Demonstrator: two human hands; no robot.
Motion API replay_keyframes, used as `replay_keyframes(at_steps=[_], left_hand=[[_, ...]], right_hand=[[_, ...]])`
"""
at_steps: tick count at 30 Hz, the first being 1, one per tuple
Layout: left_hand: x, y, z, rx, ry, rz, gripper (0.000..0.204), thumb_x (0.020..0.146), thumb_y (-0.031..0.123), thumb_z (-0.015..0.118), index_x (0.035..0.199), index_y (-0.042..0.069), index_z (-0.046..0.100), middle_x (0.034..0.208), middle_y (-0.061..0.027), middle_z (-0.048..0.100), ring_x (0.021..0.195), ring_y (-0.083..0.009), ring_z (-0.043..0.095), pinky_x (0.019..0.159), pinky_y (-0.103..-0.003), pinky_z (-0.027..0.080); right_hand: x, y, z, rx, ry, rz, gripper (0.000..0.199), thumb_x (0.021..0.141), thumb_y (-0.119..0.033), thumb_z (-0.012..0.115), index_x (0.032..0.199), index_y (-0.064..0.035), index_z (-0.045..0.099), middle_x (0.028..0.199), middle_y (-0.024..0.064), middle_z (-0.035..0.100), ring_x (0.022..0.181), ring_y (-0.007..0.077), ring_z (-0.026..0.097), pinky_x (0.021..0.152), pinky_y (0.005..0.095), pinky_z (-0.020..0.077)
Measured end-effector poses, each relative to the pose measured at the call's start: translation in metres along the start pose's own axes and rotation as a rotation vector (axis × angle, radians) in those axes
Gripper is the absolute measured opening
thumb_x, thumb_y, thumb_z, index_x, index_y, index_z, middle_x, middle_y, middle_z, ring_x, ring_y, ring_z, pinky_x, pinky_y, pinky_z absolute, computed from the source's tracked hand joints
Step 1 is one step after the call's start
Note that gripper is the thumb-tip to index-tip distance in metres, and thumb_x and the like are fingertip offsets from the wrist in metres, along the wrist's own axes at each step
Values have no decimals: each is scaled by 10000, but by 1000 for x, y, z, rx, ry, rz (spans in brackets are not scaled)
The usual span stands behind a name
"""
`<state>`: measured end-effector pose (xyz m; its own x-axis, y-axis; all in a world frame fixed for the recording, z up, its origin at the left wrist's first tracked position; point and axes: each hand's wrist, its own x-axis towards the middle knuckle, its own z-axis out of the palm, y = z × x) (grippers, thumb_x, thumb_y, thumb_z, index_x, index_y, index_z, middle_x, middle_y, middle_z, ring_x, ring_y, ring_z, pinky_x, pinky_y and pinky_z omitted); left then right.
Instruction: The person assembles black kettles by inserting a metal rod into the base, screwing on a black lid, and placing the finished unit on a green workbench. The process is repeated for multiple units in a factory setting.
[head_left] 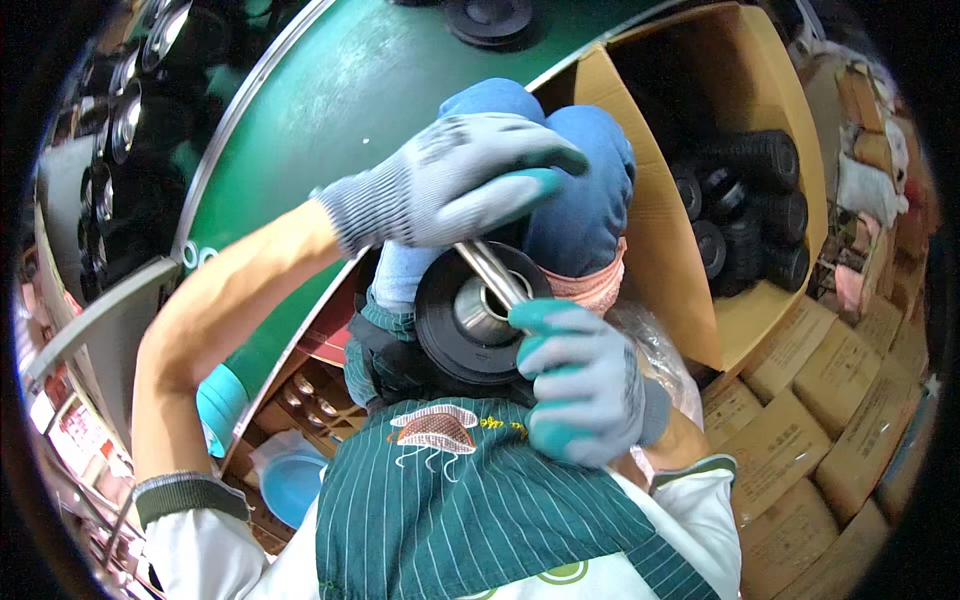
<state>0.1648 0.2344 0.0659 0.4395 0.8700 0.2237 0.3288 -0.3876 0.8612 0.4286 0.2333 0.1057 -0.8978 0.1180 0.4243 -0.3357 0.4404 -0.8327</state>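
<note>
In my lap lies a round black wheel-like part with a shiny metal hub in its middle. My right hand, in a grey and teal work glove, is closed round a metal rod that slants across the hub. The rod's far end passes under my left hand, which wears the same kind of glove. This left hand is above the part, its fingers stretched out to the right and the thumb apart from them. Whether its palm touches the rod is hidden.
To the right stands an open cardboard box holding several black ribbed round parts. A green table spreads ahead, with black discs at its far side. Closed cartons cover the lower right; a blue basin sits lower left.
</note>
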Motion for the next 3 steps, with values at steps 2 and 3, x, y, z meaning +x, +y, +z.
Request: replay_keyframes(at_steps=[2, 3], left_hand=[[12, -16, 4, 24, -82, 36, 391, 1022, 217, 474, 1316, -10, 596, 1151, -237, 671, 1084, -411, 643, 972, -455, 502], [19, -20, 6, 12, -145, 48, 386, 1028, 258, 497, 1324, 34, 604, 1154, -238, 674, 1078, -409, 648, 966, -467, 506]], right_hand=[[1, -12, 6, -23, -201, 185, 287, 670, -289, 759, 840, -71, 678, 795, 33, 555, 1012, 230, 621, 1088, 518, 449], [4, -11, 6, -21, -218, 199, 287, 670, -289, 759, 840, -71, 678, 795, 33, 555, 1012, 230, 621, 1088, 518, 449]])
